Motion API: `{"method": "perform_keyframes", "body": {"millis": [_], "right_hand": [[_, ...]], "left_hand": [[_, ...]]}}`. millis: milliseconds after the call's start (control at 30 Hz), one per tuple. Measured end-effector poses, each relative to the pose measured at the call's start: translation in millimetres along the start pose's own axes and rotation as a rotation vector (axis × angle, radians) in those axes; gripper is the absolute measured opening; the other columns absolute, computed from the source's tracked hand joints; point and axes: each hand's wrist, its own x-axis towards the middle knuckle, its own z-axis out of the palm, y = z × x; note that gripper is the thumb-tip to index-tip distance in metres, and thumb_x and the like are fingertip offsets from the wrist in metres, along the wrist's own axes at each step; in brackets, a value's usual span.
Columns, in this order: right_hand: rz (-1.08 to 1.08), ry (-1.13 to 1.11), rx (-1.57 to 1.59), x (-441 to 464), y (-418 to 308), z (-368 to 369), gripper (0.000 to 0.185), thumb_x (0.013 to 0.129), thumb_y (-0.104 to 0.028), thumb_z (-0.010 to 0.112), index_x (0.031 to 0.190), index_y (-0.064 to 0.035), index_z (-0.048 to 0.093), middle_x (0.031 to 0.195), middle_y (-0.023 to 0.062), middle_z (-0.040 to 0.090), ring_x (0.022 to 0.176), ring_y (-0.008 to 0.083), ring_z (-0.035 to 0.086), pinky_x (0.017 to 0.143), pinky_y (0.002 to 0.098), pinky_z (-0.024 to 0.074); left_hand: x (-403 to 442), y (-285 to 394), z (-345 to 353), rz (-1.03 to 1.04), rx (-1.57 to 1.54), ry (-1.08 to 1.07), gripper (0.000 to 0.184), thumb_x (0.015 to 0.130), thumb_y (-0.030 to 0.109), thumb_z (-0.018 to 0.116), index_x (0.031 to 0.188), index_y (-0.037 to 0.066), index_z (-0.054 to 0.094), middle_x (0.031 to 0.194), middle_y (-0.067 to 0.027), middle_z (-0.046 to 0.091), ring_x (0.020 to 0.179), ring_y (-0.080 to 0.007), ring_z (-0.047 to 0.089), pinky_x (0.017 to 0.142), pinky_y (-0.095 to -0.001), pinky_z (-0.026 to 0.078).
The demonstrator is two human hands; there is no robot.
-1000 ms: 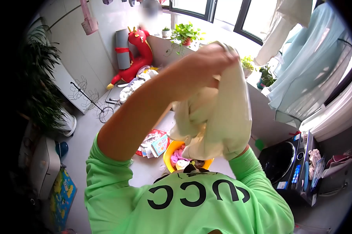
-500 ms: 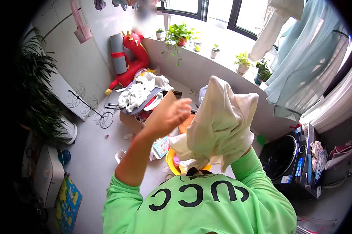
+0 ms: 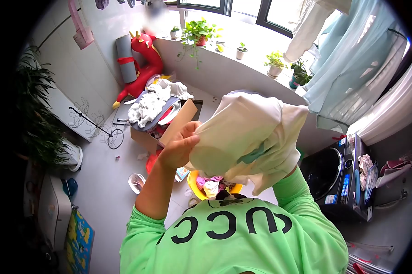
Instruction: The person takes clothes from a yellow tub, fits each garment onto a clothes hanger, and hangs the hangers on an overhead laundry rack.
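Observation:
A cream-white garment [image 3: 260, 123] with a teal-green patch is spread in front of my chest. At its left edge my left hand [image 3: 182, 147] pinches the fabric between thumb and fingers. My right forearm goes up under the cloth, which drapes over it and hides my right hand and its fingers. Below the garment stands a yellow basin [image 3: 193, 183] with pink and white cloth pieces [image 3: 211, 187] in it.
An open cardboard box [image 3: 180, 121] stands ahead left, with white clothes [image 3: 153, 102] beside a red inflatable figure [image 3: 146, 64]. At the right is a black washing machine [image 3: 327, 171]. Potted plants [image 3: 199, 32] line the windowsill; clothes hang from above. A wire rack [image 3: 98, 125] lies left.
My left hand has come down from the open air and taken the garment's left edge. The cloth is spread wider and its peak is lower. More of the yellow basin shows.

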Motion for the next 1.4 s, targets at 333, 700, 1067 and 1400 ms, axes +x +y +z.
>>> {"method": "perform_keyframes", "body": {"millis": [333,700,1067,1400], "right_hand": [[0.061,-0.055,-0.165,2,3,-33,0.024,0.072,-0.007,0.068,0.092,-0.0079,0.054,0.091,0.0052,0.051,0.082,0.0200,0.051,0.076,0.0280,0.0440],[-0.112,-0.037,-0.091,6,-28,-29,0.038,0.062,-0.014,0.076,0.097,-0.0074,0.062,0.097,0.0080,0.061,0.088,0.0222,0.056,0.079,0.0329,0.0439],[0.226,-0.156,0.426,-120,23,-3,0.039,0.079,-0.026,0.064,0.114,-0.0092,0.060,0.112,0.0103,0.061,0.100,0.0223,0.059,0.086,0.0351,0.0459],[0.533,-0.807,-0.280,-240,120,7,0.012,0.081,-0.023,0.066,0.082,-0.0115,0.067,0.080,0.0093,0.064,0.073,0.0282,0.062,0.062,0.0385,0.0494]], "left_hand": [[15,-52,19,-0.365,1.156,-0.027,0.028,0.085,0.026,0.064,0.100,0.003,0.060,0.087,-0.0127,0.063,0.079,-0.0251,0.061,0.073,-0.0367,0.047],[11,36,-8,0.510,2.226,0.236,0.024,0.073,0.016,0.072,0.088,0.007,0.056,0.086,-0.0085,0.062,0.079,-0.0287,0.062,0.068,-0.0394,0.050],[40,76,31,0.782,1.957,0.494,0.019,0.072,0.002,0.064,0.090,0.002,0.061,0.111,-0.0256,0.053,0.097,-0.0386,0.059,0.082,-0.0400,0.050],[55,79,53,0.677,2.041,0.161,0.022,0.068,-0.003,0.062,0.088,0.004,0.061,0.123,-0.0272,0.049,0.100,-0.0406,0.060,0.081,-0.0422,0.051]]}}
